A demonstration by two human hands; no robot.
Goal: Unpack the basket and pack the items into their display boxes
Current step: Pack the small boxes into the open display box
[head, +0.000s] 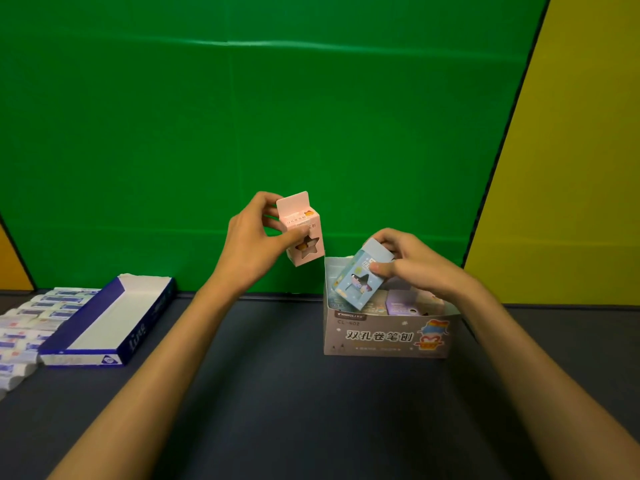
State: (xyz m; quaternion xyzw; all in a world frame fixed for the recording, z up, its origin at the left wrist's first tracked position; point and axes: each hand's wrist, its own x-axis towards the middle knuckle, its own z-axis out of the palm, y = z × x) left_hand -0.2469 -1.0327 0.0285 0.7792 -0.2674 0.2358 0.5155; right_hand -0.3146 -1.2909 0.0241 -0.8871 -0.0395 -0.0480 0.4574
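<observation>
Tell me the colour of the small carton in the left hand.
Pink carton, star-shaped window; head view.

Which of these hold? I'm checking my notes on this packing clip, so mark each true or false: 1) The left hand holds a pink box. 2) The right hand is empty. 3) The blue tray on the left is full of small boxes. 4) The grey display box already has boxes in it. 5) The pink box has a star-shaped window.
1) True: the left hand grips the pink box in the air.
2) False: the right hand holds a light blue box over the grey display box.
3) False: the blue tray looks empty; white packets lie beside it.
4) True: a purple box and others show inside.
5) True.
</observation>
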